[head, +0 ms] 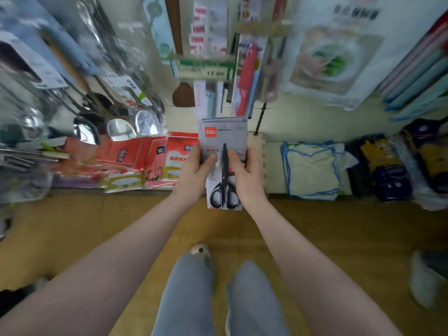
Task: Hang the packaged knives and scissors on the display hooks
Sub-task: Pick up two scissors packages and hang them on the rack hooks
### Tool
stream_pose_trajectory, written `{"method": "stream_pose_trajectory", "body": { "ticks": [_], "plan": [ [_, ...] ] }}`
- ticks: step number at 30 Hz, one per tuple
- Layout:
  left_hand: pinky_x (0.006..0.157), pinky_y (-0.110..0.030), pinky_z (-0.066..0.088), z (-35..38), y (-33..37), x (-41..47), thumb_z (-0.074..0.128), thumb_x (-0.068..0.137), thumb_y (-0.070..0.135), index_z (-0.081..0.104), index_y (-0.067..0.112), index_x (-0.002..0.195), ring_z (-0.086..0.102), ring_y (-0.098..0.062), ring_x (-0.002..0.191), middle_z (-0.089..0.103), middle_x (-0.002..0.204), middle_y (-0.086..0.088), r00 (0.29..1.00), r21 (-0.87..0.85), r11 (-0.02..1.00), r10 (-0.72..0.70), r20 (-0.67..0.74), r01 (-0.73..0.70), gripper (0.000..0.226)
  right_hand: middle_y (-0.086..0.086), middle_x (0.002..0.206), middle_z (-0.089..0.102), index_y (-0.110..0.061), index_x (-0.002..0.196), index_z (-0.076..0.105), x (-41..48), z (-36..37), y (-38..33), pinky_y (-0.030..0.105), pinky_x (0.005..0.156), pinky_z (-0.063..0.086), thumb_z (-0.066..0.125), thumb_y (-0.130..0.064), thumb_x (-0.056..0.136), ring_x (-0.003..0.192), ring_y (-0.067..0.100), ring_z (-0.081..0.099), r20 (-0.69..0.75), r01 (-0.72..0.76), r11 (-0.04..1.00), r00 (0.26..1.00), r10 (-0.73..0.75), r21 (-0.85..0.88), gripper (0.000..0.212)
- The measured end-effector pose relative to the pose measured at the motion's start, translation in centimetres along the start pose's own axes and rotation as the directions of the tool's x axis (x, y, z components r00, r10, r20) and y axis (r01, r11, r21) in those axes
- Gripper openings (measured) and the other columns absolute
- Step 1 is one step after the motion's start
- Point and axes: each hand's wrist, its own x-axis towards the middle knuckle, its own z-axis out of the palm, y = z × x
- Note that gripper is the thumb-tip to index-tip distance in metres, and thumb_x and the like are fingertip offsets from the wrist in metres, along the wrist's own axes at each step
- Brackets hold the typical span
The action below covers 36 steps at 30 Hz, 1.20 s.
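I hold a stack of grey cards with black-handled scissors [224,180] packed on the front, upright in the middle of the view. My left hand [194,173] grips the stack's left edge with the thumb on its face. My right hand [244,175] grips the right edge, thumb beside the blades. Above the stack hang packaged knives, one with a red handle [247,76], below a green price tag [206,70]. A black display hook [260,120] juts out just right of the stack's top.
Steel ladles and spoons [116,117] hang at the left. Red packets [145,161] lie on the low shelf beside folded blue-edged cloths [312,170] and dark bags [388,170]. Coloured boards [417,69] stand at the right. Below are a wooden floor, my knees and shoes.
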Motion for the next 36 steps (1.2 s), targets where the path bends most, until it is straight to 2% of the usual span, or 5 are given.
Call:
{"method": "stream_pose_trajectory", "body": {
  "ticks": [7,10,14,21,36],
  "plan": [
    [0.078,-0.025,0.049,-2.8,13.2,-4.5,0.048,0.094,0.015,0.049,-0.001,0.107,0.06,-0.018,0.094,0.061,0.104,-0.015,0.996,0.06,0.994,0.089,0.001,-0.089,0.02,0.0,0.103,0.067,-0.016,0.111,0.053,-5.1,0.1,-12.3,0.022,0.071,0.055,0.051,-0.022,0.094,0.09,0.009,0.067,0.061,0.022,0.998,0.998,-0.025,0.059,0.019],
    [0.071,-0.017,0.049,-3.5,16.7,-6.2,0.049,0.094,0.013,0.049,-0.001,0.104,0.059,-0.002,0.086,0.062,0.096,-0.005,0.992,0.034,0.992,0.125,-0.029,-0.124,0.017,-0.001,0.098,0.068,-0.016,0.105,0.054,-6.7,0.2,-15.7,0.021,0.068,0.054,0.051,-0.019,0.094,0.088,0.01,0.068,0.082,0.058,0.996,0.995,-0.064,0.072,0.012],
    [0.071,-0.024,0.047,-4.4,19.7,-7.1,0.052,0.093,0.014,0.051,0.004,0.098,0.056,-0.008,0.079,0.059,0.088,0.0,0.989,-0.04,0.992,0.116,-0.086,-0.12,0.011,-0.002,0.093,0.068,-0.019,0.101,0.056,-7.8,0.9,-19.3,0.018,0.066,0.052,0.05,-0.014,0.094,0.082,0.005,0.067,0.118,0.094,0.988,0.987,-0.108,0.121,0.01],
    [0.088,-0.037,0.053,-7.5,23.5,-5.6,0.056,0.088,0.02,0.058,0.01,0.109,0.064,-0.025,0.098,0.067,0.107,-0.009,0.983,-0.146,0.976,0.146,-0.109,-0.161,0.023,-0.003,0.079,0.06,-0.016,0.086,0.05,-7.2,3.7,-24.1,0.012,0.053,0.048,0.049,-0.01,0.094,0.062,-0.006,0.062,0.106,0.194,0.973,0.972,-0.207,0.121,0.01],
    [0.064,-0.017,0.055,-18.8,31.5,2.1,0.047,0.094,0.022,0.061,0.027,0.1,0.071,-0.004,0.077,0.075,0.082,0.013,0.961,-0.489,0.851,0.264,0.082,-0.193,0.015,0.005,0.098,0.069,-0.017,0.106,0.054,-2.5,16.7,-32.5,0.028,0.072,0.055,0.051,-0.012,0.093,0.087,0.016,0.068,0.013,0.383,0.881,0.915,-0.402,0.277,0.014]
  ]
}}
